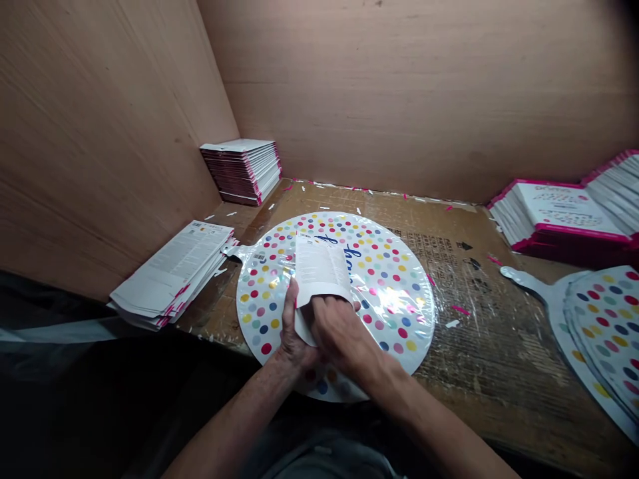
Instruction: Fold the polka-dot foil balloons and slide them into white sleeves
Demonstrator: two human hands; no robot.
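Observation:
A round foil balloon with multicoloured polka dots and dark blue script lies flat on the bench, its tab pointing left. A folded white printed paper card rests on the balloon's middle. My left hand grips the card's lower left edge with the fingers curled around it. My right hand is closed over the card's lower edge, beside my left hand. Both hands sit above the balloon's near part and hide that area.
A cardboard-topped bench under clear film carries pink and white scraps. Stacks of printed cards stand at the left, back corner and right. A second dotted balloon lies at the right. Wooden walls close the back and left.

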